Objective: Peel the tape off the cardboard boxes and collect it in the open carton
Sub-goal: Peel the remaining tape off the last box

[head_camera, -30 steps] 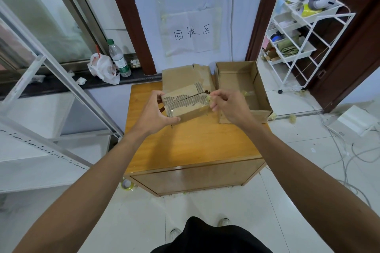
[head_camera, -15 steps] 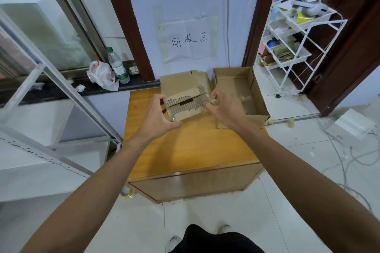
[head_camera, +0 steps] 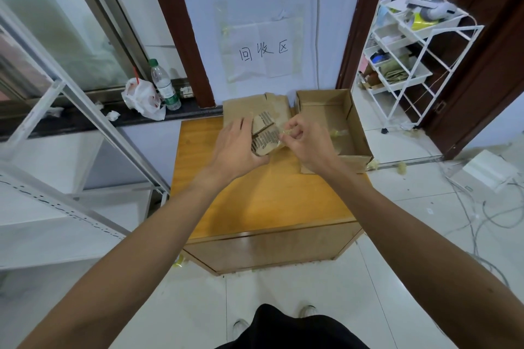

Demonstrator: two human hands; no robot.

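Observation:
A small cardboard box point(head_camera: 266, 136), its surface torn into stripes, is held above the wooden cabinet top point(head_camera: 263, 195). My left hand point(head_camera: 238, 147) grips its left side. My right hand point(head_camera: 304, 142) pinches a strip of clear yellowish tape point(head_camera: 285, 131) at the box's right edge. The open carton point(head_camera: 357, 127) stands just right of my hands, with bits of tape point(head_camera: 337, 132) inside. Flattened cardboard point(head_camera: 249, 108) leans against the wall behind the small box.
A water bottle point(head_camera: 164, 85) and a white plastic bag point(head_camera: 141, 99) sit on the dark sill at left. A white wire rack point(head_camera: 408, 59) stands in the doorway at right. Cables point(head_camera: 482, 215) and tape scraps point(head_camera: 401, 167) lie on the tiled floor.
The small box has tilted and turned in my left hand, which now covers more of its left side. My right hand stays at the box's right edge, pinching tape. The view shifted slightly.

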